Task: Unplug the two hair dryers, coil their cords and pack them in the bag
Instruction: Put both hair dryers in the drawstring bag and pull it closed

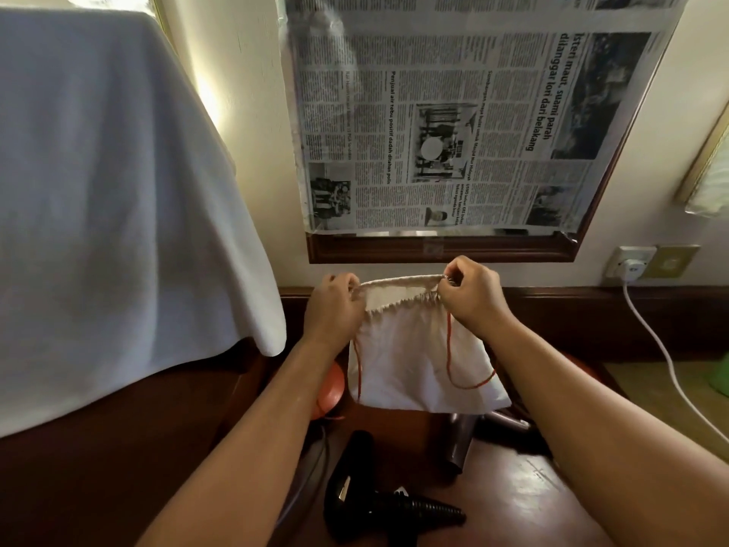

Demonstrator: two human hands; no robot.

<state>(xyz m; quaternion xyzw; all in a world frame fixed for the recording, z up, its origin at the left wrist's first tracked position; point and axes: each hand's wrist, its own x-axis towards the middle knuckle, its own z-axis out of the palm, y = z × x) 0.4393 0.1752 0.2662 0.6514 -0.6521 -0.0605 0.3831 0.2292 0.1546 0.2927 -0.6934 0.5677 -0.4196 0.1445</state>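
A cream drawstring bag [414, 361] with red cords hangs in the air above the dark wooden table [513, 495]. My left hand [335, 305] pinches the left end of its gathered rim. My right hand [475, 294] pinches the right end, and the rim is stretched between them. Below the bag a black hair dryer [367, 491] lies on the table with its ribbed cord sleeve pointing right. A second, dark grey hair dryer [461, 440] lies behind it, partly hidden by the bag. A grey cord [311, 471] runs down the left of the black dryer.
A white plug [633, 266] sits in a wall socket at the right, its white cable [670, 365] trailing down to the right. A white cloth [118, 215] drapes over furniture at the left. A newspaper-covered frame [453, 112] hangs on the wall. An orange round object [329, 392] lies behind my left forearm.
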